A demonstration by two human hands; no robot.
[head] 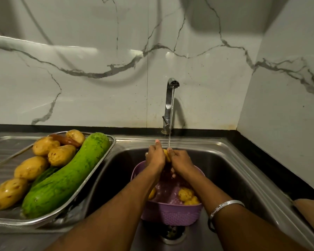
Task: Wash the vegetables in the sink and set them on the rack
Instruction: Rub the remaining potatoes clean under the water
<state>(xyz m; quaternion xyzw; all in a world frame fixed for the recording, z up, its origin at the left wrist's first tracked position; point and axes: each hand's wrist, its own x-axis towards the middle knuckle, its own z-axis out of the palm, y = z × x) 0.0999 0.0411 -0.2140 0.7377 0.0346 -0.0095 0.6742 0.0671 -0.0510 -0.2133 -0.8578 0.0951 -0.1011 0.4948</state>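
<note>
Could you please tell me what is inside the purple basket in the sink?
The purple basket holds potatoes at its right side and one at its left. Both forearms cover the middle and back, so more there cannot be seen.

A chrome tap (169, 105) stands at the back edge of the counter (272, 160), which is black stone. Behind the tap rises a wall of glossy white marble-look tiles (98, 87) crossed by grey veins, with brownish stains low down near the tap's base. To the right of the tap a second wall (288, 105) in the same tile meets the first at a corner. Light glares in a bright streak on the tiles up and left of the tap.
</note>
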